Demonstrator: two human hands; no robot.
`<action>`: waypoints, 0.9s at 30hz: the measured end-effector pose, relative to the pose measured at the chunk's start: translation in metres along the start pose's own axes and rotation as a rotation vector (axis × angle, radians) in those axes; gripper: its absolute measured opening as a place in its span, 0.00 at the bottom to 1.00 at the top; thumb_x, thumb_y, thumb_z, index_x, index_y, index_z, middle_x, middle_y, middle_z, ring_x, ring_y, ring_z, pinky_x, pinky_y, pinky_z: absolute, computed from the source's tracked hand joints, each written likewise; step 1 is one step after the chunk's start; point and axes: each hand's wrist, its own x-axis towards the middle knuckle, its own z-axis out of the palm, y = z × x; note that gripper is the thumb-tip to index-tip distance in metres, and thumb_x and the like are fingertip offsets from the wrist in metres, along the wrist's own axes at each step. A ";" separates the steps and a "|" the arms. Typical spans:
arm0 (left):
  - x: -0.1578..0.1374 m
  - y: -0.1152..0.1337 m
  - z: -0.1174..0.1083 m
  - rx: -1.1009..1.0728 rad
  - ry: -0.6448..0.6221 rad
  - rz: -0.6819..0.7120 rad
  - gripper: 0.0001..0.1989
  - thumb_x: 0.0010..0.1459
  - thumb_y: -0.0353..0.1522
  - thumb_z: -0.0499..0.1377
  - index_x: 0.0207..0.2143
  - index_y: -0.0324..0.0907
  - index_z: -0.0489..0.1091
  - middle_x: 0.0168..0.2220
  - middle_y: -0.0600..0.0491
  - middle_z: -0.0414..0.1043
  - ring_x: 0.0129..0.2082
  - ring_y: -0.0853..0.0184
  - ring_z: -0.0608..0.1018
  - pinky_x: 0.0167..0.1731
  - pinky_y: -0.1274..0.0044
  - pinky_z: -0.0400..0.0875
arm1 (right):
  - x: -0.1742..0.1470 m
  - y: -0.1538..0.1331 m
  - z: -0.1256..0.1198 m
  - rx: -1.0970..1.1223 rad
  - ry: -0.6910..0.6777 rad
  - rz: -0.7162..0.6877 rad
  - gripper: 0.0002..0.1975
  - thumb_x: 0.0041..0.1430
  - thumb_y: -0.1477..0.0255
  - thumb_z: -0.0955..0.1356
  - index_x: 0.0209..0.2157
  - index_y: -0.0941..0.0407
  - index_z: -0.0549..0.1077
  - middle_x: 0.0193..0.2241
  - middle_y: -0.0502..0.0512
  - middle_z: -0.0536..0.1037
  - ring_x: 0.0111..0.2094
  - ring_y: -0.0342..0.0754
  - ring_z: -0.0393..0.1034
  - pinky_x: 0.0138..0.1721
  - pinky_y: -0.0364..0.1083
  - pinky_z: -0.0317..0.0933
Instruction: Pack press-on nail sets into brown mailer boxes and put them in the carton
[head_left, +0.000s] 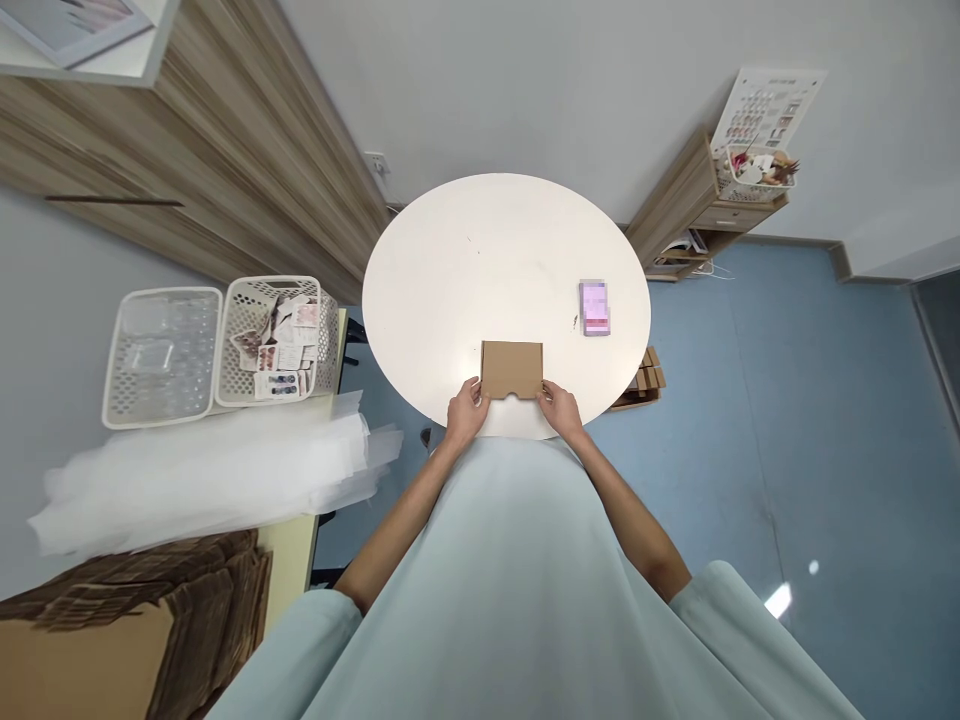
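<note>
**Two hands grip a small cardboard box at the table's near edge**

Head view: just below the middle of the frame, a flat brown cardboard box (511, 369) lies on a round white table (450, 270), close to the edge nearest the person. The left hand (466, 410) closes its fingers on the box's lower left corner; the right hand (561, 408) does the same at the lower right corner. Both forearms run down toward the bottom of the frame, over a pale blue-green garment.

To the right of the box, apart from it, a phone (594, 307) with a blurred pinkish screen lies on the table. At the left of the frame two white plastic baskets (217, 345) stand side by side; the right one holds small printed packets. Below them lie clear plastic sheets (202, 475), and in the lower left corner a stack of flattened cartons (135, 610). At the upper right stands a wooden shelf (705, 215) with a small white basket on top.
</note>
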 end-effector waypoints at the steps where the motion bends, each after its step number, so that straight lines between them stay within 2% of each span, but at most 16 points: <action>1: 0.001 -0.001 0.000 0.015 0.000 0.006 0.23 0.67 0.30 0.60 0.64 0.43 0.68 0.60 0.44 0.78 0.60 0.58 0.81 0.62 0.64 0.74 | 0.001 0.002 0.001 0.007 0.008 0.010 0.17 0.69 0.75 0.65 0.55 0.51 0.78 0.53 0.57 0.84 0.54 0.54 0.81 0.55 0.52 0.73; 5: 0.007 -0.006 0.001 0.058 0.004 0.006 0.25 0.66 0.27 0.60 0.64 0.43 0.68 0.60 0.43 0.79 0.59 0.56 0.82 0.62 0.62 0.74 | 0.007 0.010 0.005 0.011 0.005 0.030 0.20 0.66 0.78 0.65 0.57 0.53 0.76 0.53 0.57 0.84 0.50 0.53 0.82 0.55 0.53 0.73; 11: 0.015 -0.006 0.001 0.110 0.011 0.019 0.26 0.64 0.26 0.59 0.65 0.42 0.68 0.60 0.43 0.79 0.57 0.56 0.83 0.61 0.61 0.75 | 0.017 0.020 0.009 -0.068 0.041 0.009 0.18 0.65 0.75 0.66 0.55 0.55 0.77 0.51 0.59 0.82 0.40 0.49 0.78 0.51 0.51 0.72; 15: 0.018 -0.004 0.000 0.113 0.025 0.034 0.30 0.63 0.26 0.60 0.68 0.43 0.65 0.65 0.43 0.73 0.57 0.55 0.83 0.59 0.61 0.77 | 0.020 0.024 0.011 -0.065 0.057 0.003 0.21 0.65 0.72 0.67 0.58 0.58 0.75 0.52 0.61 0.78 0.40 0.49 0.77 0.50 0.51 0.72; 18: 0.018 -0.002 -0.001 0.082 0.001 0.032 0.31 0.63 0.26 0.61 0.68 0.43 0.65 0.65 0.43 0.74 0.57 0.56 0.83 0.59 0.61 0.77 | 0.021 0.026 0.011 -0.028 0.053 -0.019 0.21 0.65 0.72 0.67 0.58 0.59 0.75 0.52 0.62 0.77 0.40 0.49 0.77 0.52 0.51 0.72; 22: 0.013 0.007 -0.005 0.083 0.011 -0.004 0.26 0.65 0.30 0.62 0.65 0.41 0.69 0.60 0.43 0.78 0.54 0.55 0.84 0.60 0.61 0.76 | 0.019 0.023 0.008 0.012 0.037 -0.066 0.20 0.67 0.71 0.66 0.57 0.58 0.76 0.50 0.61 0.78 0.40 0.50 0.78 0.51 0.51 0.72; 27: 0.003 0.028 -0.018 0.072 0.102 0.015 0.21 0.67 0.39 0.63 0.60 0.43 0.74 0.54 0.45 0.83 0.52 0.55 0.85 0.58 0.62 0.77 | 0.011 0.007 -0.010 0.048 0.075 -0.107 0.21 0.72 0.59 0.64 0.54 0.56 0.80 0.47 0.60 0.79 0.41 0.51 0.77 0.48 0.50 0.72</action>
